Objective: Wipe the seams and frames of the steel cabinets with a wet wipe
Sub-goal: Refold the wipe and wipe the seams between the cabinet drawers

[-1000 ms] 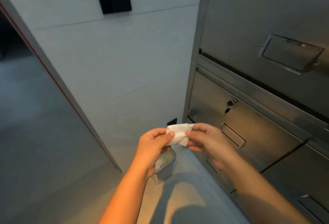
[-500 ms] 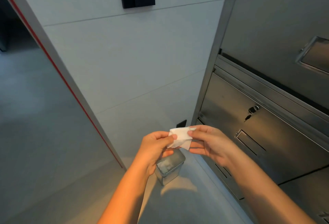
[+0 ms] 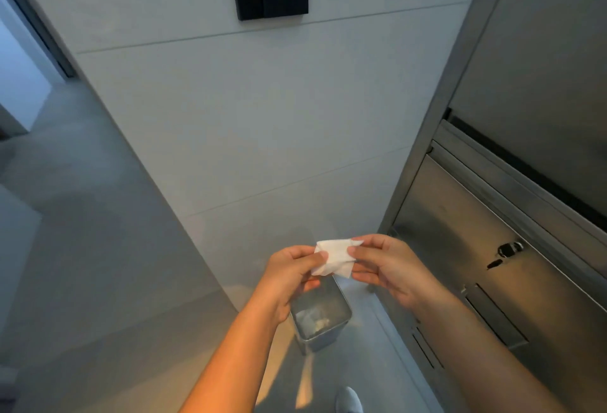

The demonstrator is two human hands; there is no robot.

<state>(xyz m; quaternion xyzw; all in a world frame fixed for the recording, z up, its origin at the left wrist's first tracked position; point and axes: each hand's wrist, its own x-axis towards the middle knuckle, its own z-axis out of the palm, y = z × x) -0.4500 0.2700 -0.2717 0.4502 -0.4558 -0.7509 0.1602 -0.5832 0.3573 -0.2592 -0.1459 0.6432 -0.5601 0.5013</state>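
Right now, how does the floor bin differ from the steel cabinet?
The bin is small and low; the cabinet is tall. The bin stands free on the floor; the cabinet meets the wall. The cabinet carries a lock; the bin shows none. Both are grey metal.

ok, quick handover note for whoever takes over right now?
Left hand: pinches the left edge of the wipe.
Right hand: pinches its right edge.
Wipe: folded, held between both hands over the small metal bin on the floor, not touching the cabinets on the right.
Done: wipe in hand; how much is already wiped cannot be told.
Left: run it along the cabinets' seams and frames.
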